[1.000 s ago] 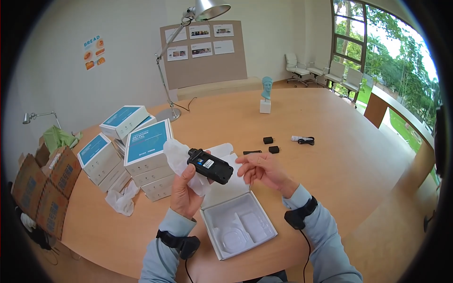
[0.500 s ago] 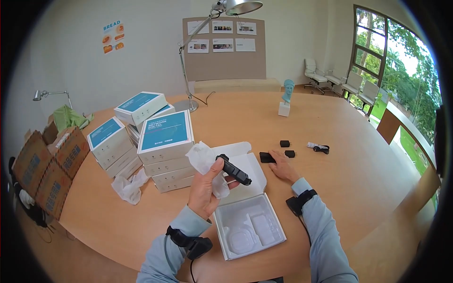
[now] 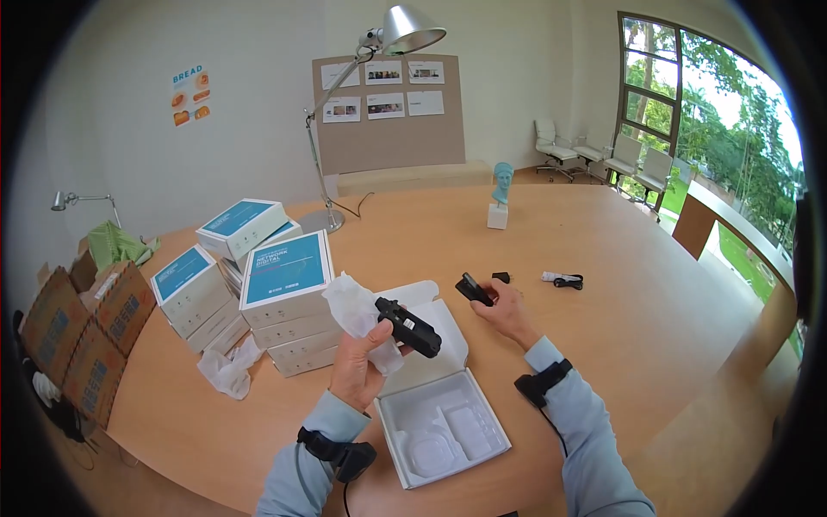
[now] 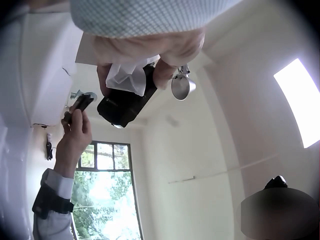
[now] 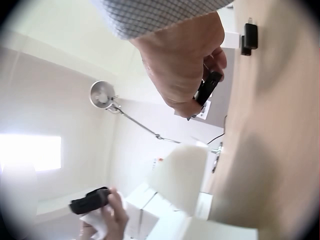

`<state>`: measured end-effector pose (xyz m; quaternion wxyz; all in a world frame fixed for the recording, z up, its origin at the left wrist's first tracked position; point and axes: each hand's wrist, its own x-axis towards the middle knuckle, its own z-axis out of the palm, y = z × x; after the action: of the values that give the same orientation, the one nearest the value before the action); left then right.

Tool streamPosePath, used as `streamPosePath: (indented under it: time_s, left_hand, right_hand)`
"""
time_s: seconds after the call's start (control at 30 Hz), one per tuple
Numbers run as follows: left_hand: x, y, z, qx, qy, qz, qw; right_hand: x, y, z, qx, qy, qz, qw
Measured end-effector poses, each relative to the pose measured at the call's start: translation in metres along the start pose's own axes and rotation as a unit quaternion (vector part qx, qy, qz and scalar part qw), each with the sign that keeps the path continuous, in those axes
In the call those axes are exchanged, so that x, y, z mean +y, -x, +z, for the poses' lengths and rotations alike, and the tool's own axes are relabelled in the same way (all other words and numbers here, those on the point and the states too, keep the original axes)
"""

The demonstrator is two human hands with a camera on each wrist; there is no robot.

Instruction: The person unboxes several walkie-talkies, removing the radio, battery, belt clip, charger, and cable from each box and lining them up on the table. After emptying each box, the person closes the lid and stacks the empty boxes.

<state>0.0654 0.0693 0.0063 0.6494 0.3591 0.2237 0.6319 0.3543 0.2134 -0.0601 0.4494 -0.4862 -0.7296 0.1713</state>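
My left hand (image 3: 356, 369) holds a black two-way radio (image 3: 409, 327) raised above the open white box, with thin white wrapping (image 3: 351, 306) bunched between palm and radio. The radio is tilted, and a pale label shows on it. In the left wrist view the wrapping covers part of the radio (image 4: 125, 106). My right hand (image 3: 506, 317) pinches a flat black piece (image 3: 473, 289), shaped like a battery pack, above the table right of the box lid. Fingers hide part of this piece (image 5: 207, 90) in the right wrist view. Moulded compartments line the white box (image 3: 469, 422).
White-and-blue boxes (image 3: 289, 276) stand stacked on the left, with crumpled wrapping (image 3: 231, 369) before them. Black plug adapters (image 5: 251, 36) and a bundled cable (image 3: 564, 280) lie beyond my right hand. A desk lamp (image 3: 323, 221) and a small bust (image 3: 501, 194) stand further back.
My right hand reached down to the flat black piece on the table and has lifted it. The radio turned in my left hand, which stayed over the box.
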Motion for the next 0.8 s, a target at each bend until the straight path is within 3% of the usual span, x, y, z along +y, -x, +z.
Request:
streamPosePath:
  time_s: [0.03,0.1,0.13,0.2,0.27,0.53,0.8]
  left_hand:
    - [0.002,0.0,0.0,0.0,-0.002,0.004,1.0]
    - [0.003,0.001,0.0,-0.037,-0.003,0.016,0.999]
    - [0.004,0.002,0.003,-0.034,-0.003,0.015,0.999]
    - [0.005,0.003,0.009,-0.057,0.013,0.034,0.998]
    - [0.006,0.004,0.009,-0.062,0.004,0.036,0.997]
    - [0.01,0.008,0.014,-0.065,-0.062,0.062,0.994]
    - [0.008,0.007,0.013,-0.073,-0.078,0.056,0.993]
  right_hand:
    - [-0.027,0.004,-0.009,0.0,-0.002,-0.004,1.0]
    - [-0.086,0.018,-0.031,-0.005,-0.174,-0.008,0.985]
    - [-0.108,0.029,-0.039,-0.006,-0.176,-0.007,0.984]
    - [-0.142,0.049,-0.048,-0.034,-0.16,-0.101,0.981]
    - [-0.158,0.064,-0.047,-0.045,-0.146,-0.121,0.981]
    - [-0.162,0.075,-0.035,-0.081,-0.153,-0.172,0.97]
    - [-0.162,0.074,-0.036,-0.117,-0.153,-0.109,0.975]
